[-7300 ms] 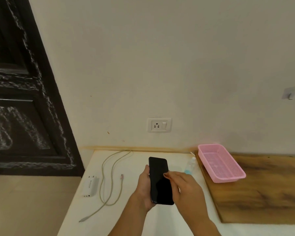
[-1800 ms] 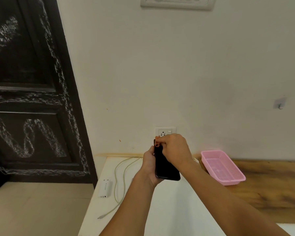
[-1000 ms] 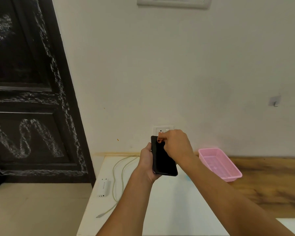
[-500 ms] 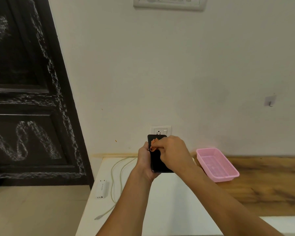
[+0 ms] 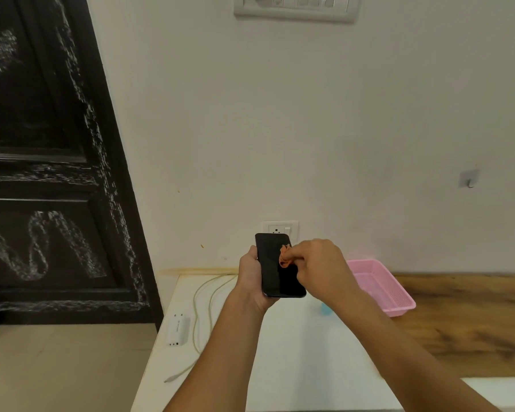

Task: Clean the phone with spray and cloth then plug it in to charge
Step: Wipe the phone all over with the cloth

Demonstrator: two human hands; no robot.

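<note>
head view: the left hand (image 5: 252, 279) grips the phone (image 5: 275, 267) by its lower left edge, fingers wrapped behind it, screen dark and facing up, held above the white table (image 5: 295, 352) in front of the wall socket (image 5: 280, 229). the right hand (image 5: 318, 267) is pinched shut on a small orange cloth (image 5: 285, 257), pressing it against the right side of the screen. on the table to the left lie the white charger (image 5: 177, 329) and the pale cable (image 5: 202, 316), looped just beside it. a bit of blue spray bottle (image 5: 326, 309) shows under the right wrist, mostly hidden. the pink basket (image 5: 381, 288) sits to the right on the wooden board (image 5: 473, 322).
</note>
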